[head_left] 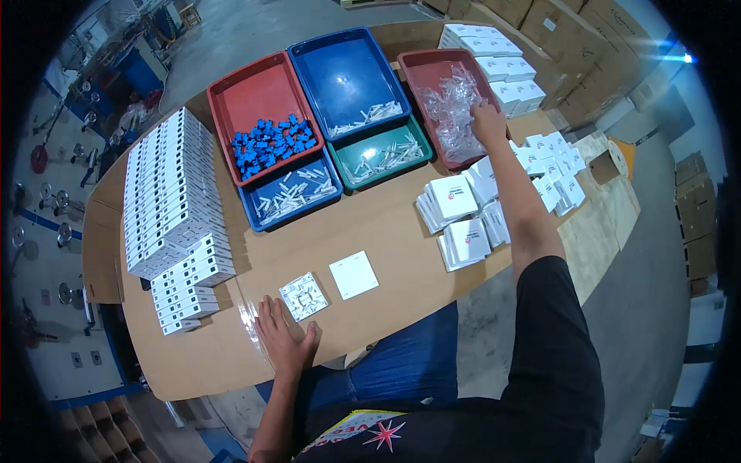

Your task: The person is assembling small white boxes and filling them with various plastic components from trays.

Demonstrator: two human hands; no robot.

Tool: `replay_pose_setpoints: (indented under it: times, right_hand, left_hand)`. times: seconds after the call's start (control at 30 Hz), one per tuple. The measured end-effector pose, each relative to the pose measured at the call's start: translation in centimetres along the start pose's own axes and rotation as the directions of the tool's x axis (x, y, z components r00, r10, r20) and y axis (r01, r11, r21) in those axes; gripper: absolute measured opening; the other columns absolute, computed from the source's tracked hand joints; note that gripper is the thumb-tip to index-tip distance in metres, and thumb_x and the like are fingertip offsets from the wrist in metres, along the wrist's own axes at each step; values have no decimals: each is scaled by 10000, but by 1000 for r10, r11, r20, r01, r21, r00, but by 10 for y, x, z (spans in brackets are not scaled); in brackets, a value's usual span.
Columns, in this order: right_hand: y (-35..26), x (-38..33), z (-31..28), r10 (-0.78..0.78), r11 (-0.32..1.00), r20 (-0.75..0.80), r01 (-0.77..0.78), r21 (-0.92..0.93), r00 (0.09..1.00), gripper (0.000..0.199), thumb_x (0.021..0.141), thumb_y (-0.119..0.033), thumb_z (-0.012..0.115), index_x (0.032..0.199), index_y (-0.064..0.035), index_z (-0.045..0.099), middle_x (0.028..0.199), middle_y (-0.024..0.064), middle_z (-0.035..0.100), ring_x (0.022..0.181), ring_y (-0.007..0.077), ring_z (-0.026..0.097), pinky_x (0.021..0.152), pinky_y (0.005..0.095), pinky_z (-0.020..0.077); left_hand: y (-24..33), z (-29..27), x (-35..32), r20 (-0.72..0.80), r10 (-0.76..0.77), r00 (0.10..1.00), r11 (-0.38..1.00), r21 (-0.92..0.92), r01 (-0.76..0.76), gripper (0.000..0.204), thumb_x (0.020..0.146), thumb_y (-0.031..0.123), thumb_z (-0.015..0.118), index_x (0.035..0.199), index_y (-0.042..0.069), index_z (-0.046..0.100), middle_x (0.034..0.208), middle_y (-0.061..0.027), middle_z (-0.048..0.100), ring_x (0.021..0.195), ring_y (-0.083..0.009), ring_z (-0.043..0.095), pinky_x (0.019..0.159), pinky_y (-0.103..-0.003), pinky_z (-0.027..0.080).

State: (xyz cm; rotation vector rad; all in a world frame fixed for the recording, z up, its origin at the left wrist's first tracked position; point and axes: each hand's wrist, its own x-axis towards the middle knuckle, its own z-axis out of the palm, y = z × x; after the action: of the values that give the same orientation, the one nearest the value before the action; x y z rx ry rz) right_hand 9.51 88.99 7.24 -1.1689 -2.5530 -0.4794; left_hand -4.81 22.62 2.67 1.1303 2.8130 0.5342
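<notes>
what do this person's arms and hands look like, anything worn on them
Both the left hand and right hand are ungloved, with no watch or bracelet visible. A plain black short sleeve reaches about the right elbow, leaving the right forearm bare. The left forearm is bare too.

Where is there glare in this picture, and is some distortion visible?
Head view: a bright light flares at upper right with bluish streaks; head view: the large blue tray and clear plastic bags show highlights; head view: the cardboard sheet's far edge looks bowed, corners fall black.
</notes>
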Motion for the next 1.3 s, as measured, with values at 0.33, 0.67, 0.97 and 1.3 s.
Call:
replay_pose_setpoints:
  times: [0.33,0.67,0.97,1.3]
  right_hand:
    - [17,-18,-44,198,584,-22,-100,805,980,193,919,-110,695,1097,-36,696,979,131,753,893,278,738,776,373,574]
    - [-89,-141,-178,198,-193,242,-204,960,950,363,944,-30,692,1271,54,559,942,96,715,866,172,719,790,276,567]
    - [-235,-263,-207,-31,-562,464,-399,724,886,436,956,28,649,1350,18,464,1041,149,701,882,208,716,795,299,578]
    - [-307,-338,-214,-229,-638,594,-580,507,771,434,943,44,668,1294,-27,423,1146,168,683,1036,237,692,862,346,601]
  left_hand:
    - [-2,1,4,-35,25,999,998,-52,-27,935,740,342,811,1512,16,395,1609,-225,327,1519,-412,257,1229,-580,179]
    - [-11,9,-15,-249,1,969,883,-455,-117,487,867,128,727,1324,29,589,1433,-177,529,1346,-346,483,1133,-472,373]
    - [120,-16,16,178,-73,981,221,-957,190,351,951,165,740,1262,21,659,1083,-56,716,915,-125,664,844,-279,537]
    - [90,-24,-6,128,-269,954,82,-984,156,187,982,137,701,1083,-11,755,1009,-47,715,890,-111,660,793,-253,521]
